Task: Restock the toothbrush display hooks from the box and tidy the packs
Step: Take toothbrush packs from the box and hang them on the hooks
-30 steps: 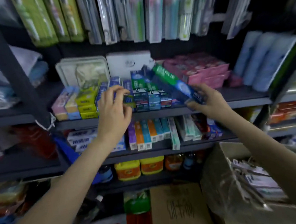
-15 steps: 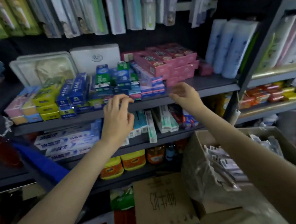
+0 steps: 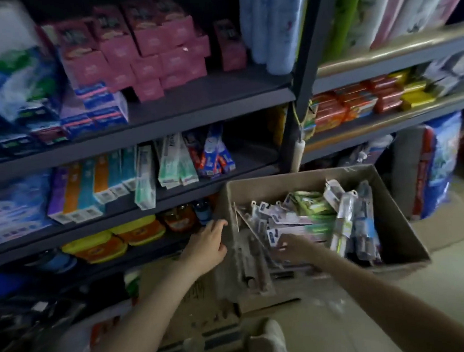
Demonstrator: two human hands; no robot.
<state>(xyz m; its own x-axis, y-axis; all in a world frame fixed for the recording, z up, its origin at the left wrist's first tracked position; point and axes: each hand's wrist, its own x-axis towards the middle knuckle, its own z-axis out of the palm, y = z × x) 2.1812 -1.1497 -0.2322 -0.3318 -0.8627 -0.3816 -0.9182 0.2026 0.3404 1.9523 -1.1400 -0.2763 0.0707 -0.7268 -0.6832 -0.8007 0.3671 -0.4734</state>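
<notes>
Both hands lowered from the toothpaste shelf (upper left) to the box (image 3: pixel 387 220) at centre right. Left hand (image 3: pixel 207 246) loosely spread on its near wall; right hand (image 3: pixel 293 247) reaching among toothbrush packs (image 3: pixel 305 220), grip unclear. Likely fetching stock next.

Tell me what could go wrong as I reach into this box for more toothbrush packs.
1. The toothbrush packs lie in a tangled heap, some leaning on the far wall; pulling one with the right hand may drag others out.
2. The cardboard box sits tilted, and the left hand is at its near corner; a hard tug could tip it.
3. Motion blur hides which pack the fingers meet, so a wrong pick is possible.
</notes>
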